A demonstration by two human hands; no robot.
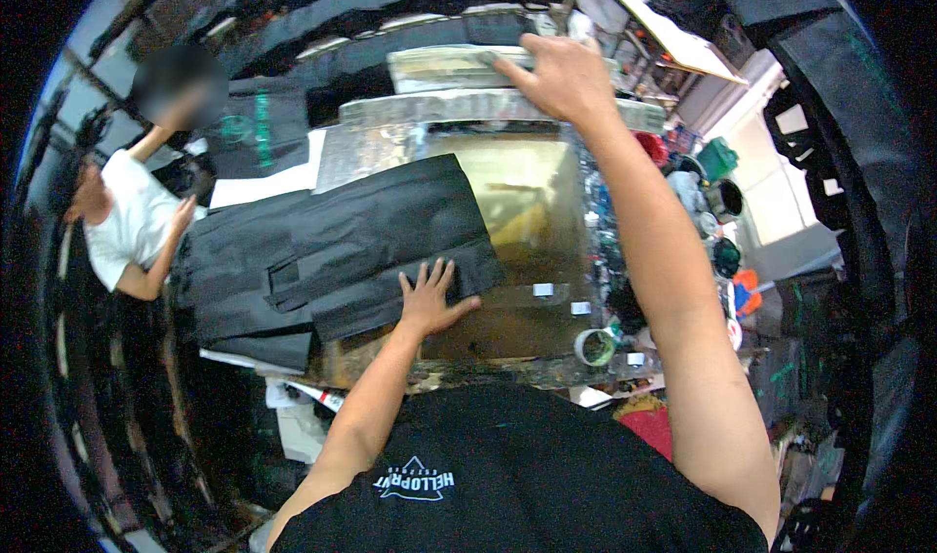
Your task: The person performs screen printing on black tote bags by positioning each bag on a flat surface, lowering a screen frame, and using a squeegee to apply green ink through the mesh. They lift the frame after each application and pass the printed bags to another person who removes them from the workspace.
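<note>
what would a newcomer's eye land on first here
Probably the big black fabric lying left of centre, with the person's left hand spread over its near edge. Next might come the right hand, stretched forward to the pale bar at the top. The green container among clutter at right and a co-worker's white shirt at left also stand out.

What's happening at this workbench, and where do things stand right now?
A person has the left hand spread on the near right part of a black sheet-like piece lying on the worktable. The right hand reaches to a long pale frame at the back; whether it grips it is unclear. A co-worker in a white shirt is at the left, and assorted containers crowd the right.
</note>
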